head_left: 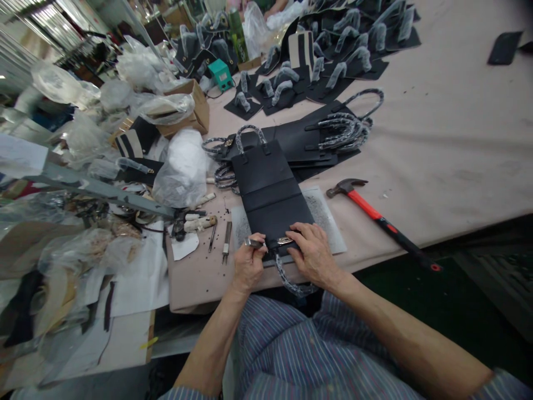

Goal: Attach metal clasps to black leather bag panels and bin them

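A flat black bag panel (270, 191) with wrapped handles lies on a grey mat (328, 219) at the table's near edge. A small metal clasp (285, 240) sits at its near end. My left hand (249, 265) is closed in a pinch on a small metal piece (252, 242) just left of the clasp. My right hand (313, 253) lies on the panel's near right corner, fingers pressed down beside the clasp. A wrapped handle loop (291, 284) hangs over the table edge under my right hand.
A red-handled hammer (375, 214) lies right of the mat. Small hand tools (227, 236) lie to the left. More black panels with handles (316, 139) are stacked behind. Plastic bags (183, 166) and cardboard boxes (195, 108) crowd the left side.
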Demonstrator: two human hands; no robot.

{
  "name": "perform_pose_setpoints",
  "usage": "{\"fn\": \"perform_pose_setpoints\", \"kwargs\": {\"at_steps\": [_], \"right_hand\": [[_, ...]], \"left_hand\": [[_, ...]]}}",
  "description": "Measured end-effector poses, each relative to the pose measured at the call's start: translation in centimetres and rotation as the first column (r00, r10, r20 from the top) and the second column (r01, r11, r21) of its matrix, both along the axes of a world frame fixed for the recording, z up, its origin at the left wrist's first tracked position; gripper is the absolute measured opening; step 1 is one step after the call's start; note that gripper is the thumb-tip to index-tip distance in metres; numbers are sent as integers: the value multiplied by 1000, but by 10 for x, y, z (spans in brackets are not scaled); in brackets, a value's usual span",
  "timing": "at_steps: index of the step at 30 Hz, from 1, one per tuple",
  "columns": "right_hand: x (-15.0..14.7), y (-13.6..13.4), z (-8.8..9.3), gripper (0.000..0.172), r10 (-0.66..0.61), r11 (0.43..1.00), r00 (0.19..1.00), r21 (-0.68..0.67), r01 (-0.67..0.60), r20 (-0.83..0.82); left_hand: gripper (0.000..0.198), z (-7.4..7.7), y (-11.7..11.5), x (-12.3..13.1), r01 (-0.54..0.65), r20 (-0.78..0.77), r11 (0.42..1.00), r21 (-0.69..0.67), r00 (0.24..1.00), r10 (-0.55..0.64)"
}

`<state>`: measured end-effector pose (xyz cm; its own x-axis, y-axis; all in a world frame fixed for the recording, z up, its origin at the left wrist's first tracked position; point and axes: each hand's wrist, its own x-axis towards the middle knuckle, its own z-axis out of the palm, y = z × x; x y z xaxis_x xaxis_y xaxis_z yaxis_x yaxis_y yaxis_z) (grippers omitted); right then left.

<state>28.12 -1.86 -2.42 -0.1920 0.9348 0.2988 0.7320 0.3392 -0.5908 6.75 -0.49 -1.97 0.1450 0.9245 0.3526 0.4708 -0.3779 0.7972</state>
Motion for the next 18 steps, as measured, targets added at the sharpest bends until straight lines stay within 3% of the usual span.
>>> {"fn": "perform_pose_setpoints", "kwargs": {"at_steps": [4, 6, 9, 11, 14, 16, 18], "right_hand": [[22, 11, 5, 33, -6, 999, 997, 46, 10, -80], [49, 17, 7, 34, -95, 989, 993, 105, 101, -64], [103, 21, 7, 37, -294, 952, 949, 122, 281, 113], [138, 19, 4, 40, -368, 922, 865, 12, 387, 341], [174, 15, -3, 38, -270, 868, 792, -217, 446, 548], [184, 14, -4, 28, -261, 808, 834, -362, 464, 487], [184, 15, -2, 17, -368, 689, 900, -582, 432, 233]], "left_hand": [[10, -3, 1, -2, -5, 19, 1000, -3, 1000, 5], [10, -4, 1, -3, 0, 26, 1000, -8, 1000, 0], [10, -5, 0, -2, 5, 29, 1000, -30, 1000, -4], [11, -4, 0, -1, -1, 35, 999, -50, 999, 3], [12, -1, 0, 1, -12, 49, 997, -75, 999, 16], [13, 0, -1, 2, -14, 46, 995, -94, 999, 18], [14, 0, -1, 3, -12, 38, 994, -106, 999, 16]]}}
